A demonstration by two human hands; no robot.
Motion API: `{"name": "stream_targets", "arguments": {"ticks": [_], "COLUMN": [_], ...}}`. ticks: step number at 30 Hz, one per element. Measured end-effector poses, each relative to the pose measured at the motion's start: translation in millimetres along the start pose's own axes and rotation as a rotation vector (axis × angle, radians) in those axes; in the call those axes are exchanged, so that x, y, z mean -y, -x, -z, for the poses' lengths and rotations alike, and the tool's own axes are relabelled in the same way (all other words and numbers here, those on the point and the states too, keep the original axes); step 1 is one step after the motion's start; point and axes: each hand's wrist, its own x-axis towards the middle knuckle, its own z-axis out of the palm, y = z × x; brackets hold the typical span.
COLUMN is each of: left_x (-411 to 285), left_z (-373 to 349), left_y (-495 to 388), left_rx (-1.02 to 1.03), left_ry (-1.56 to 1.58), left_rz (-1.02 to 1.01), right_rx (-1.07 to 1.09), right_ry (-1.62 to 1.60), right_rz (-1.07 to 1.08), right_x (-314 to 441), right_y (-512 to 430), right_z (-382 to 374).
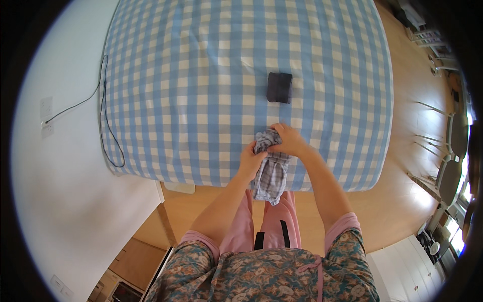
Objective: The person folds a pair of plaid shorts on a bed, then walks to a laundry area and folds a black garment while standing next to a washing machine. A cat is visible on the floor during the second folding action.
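Note:
A grey plaid cloth (271, 175), perhaps a garment, is bunched and partly rolled at its far end. My left hand (250, 160) grips its left side, the thumb pressed on the bunched part. From the right, my right hand (288, 141) holds the same bunched end, with fingers curled over its far edge. The cloth's near end hangs past the edge of a bed with a blue and white checked cover (211, 124). Beyond my hands, a small dark folded cloth bundle (279, 88) lies on the cover, touching neither hand.
A thin black cable (107, 120) lies along the bed's left edge and runs to a wall outlet (46, 126). Dark-seated chairs (449, 181) stand on the wooden floor at the right. White cabinets (405, 270) are at the lower right.

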Motion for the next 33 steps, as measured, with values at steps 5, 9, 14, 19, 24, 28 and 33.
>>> {"name": "stream_targets", "arguments": {"ticks": [5,9,14,19,24,28,33], "left_x": [-30,-51,-58,-45,21,35,13], "left_z": [-3,1,28,36,53,67,59], "left_y": [24,45,58,65,32,18,17], "left_rx": [0.190,0.413,0.588,0.390,0.091,0.102,0.129], "left_ry": [0.068,-0.328,-0.438,-0.429,-0.582,-0.715,-0.602], "left_rz": [0.046,0.161,0.317,0.196,0.311,0.317,0.449], "right_rx": [0.360,0.217,-0.070,-0.102,-0.349,-0.624,-0.205], "right_ry": [-0.157,-0.268,-0.394,-0.225,0.214,0.439,0.169], "right_rz": [-0.084,-0.083,-0.123,-0.295,-0.366,0.044,0.159], "right_x": [26,64,46,16,-1,29,70], "right_y": [14,44,80,58,27,63,135], "right_z": [43,67,89,72,10,-42,-126]}}
